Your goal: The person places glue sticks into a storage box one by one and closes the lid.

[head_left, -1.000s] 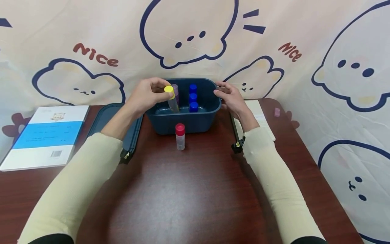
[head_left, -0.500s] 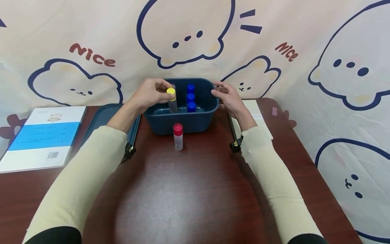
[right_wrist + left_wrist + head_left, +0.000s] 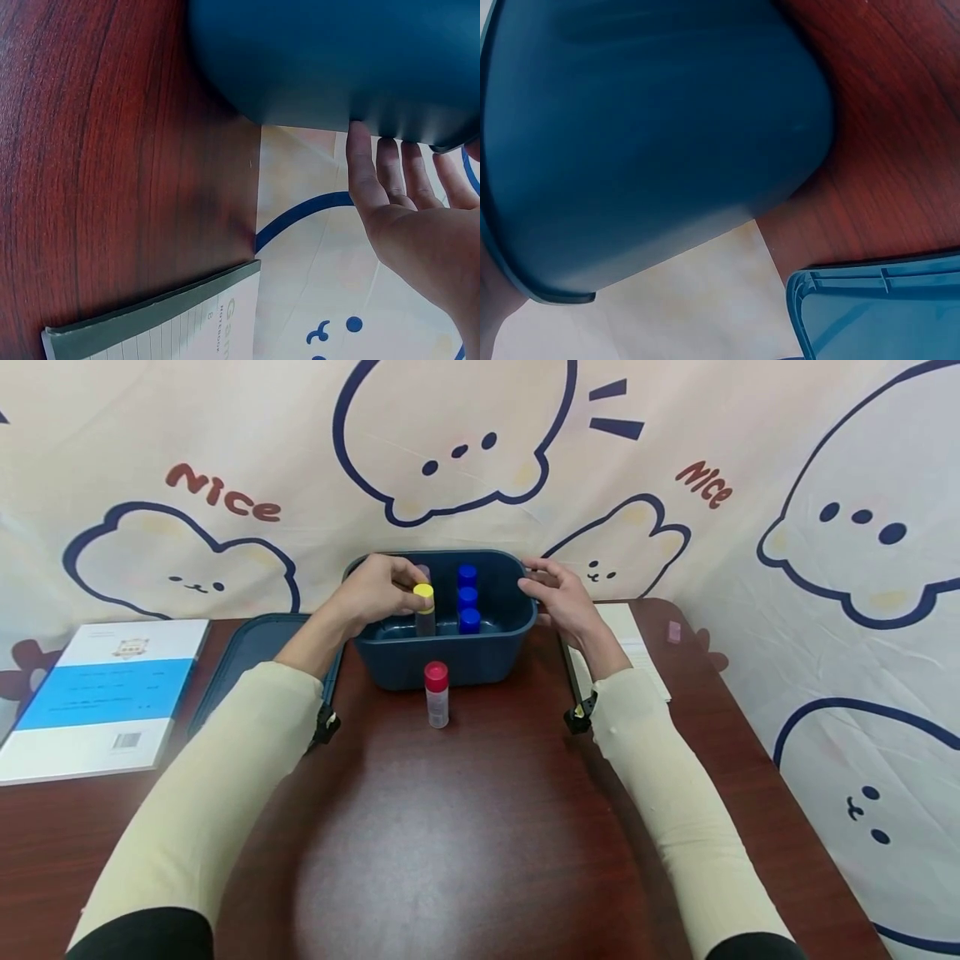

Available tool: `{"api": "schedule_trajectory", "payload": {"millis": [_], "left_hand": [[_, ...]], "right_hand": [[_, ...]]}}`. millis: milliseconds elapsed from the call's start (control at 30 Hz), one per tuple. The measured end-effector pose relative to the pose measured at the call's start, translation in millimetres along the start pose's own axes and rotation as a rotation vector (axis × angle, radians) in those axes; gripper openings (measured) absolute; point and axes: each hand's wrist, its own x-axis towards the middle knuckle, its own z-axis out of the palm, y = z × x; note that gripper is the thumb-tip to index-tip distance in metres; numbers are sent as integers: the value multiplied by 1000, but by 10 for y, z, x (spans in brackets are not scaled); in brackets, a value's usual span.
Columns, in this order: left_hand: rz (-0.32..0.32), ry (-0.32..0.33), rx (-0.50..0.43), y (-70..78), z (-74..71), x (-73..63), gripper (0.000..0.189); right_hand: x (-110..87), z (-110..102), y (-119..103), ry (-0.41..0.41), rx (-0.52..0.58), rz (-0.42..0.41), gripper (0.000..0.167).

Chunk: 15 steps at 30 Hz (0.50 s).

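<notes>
In the head view a dark blue plastic bin [image 3: 442, 662] stands on the table. My left hand [image 3: 378, 587] reaches over its left end and pinches a yellow-capped clear tube [image 3: 424, 620] by the cap, upright inside the bin. Behind it a purplish tube [image 3: 423, 569] is mostly hidden. Several blue-capped tubes [image 3: 468, 621] stand in a row inside, further right. My right hand [image 3: 562, 597] holds the bin's right end, thumb at the rim; in the right wrist view its fingers [image 3: 362, 161] touch the outer wall. A red-capped tube [image 3: 437, 697] stands upright in front of the bin.
Left of the bin lies its blue lid [image 3: 251, 647], partly under my left forearm. A white and blue book [image 3: 105, 693] lies at far left. A notebook [image 3: 626, 639] is by my right wrist, with a small pink piece [image 3: 674, 632] beyond it. A printed cloth hangs behind.
My left hand has brought the yellow-capped tube from a tilt to upright and slightly lower in the bin. My right hand stays at the bin's right end. The head view has shifted slightly.
</notes>
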Motion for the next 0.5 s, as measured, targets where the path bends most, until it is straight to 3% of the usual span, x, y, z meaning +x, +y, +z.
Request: {"api": "schedule_trajectory", "payload": {"millis": [500], "left_hand": [[28, 18, 86, -30, 10, 3, 26]], "right_hand": [[0, 1, 15, 4, -27, 6, 47]]}}
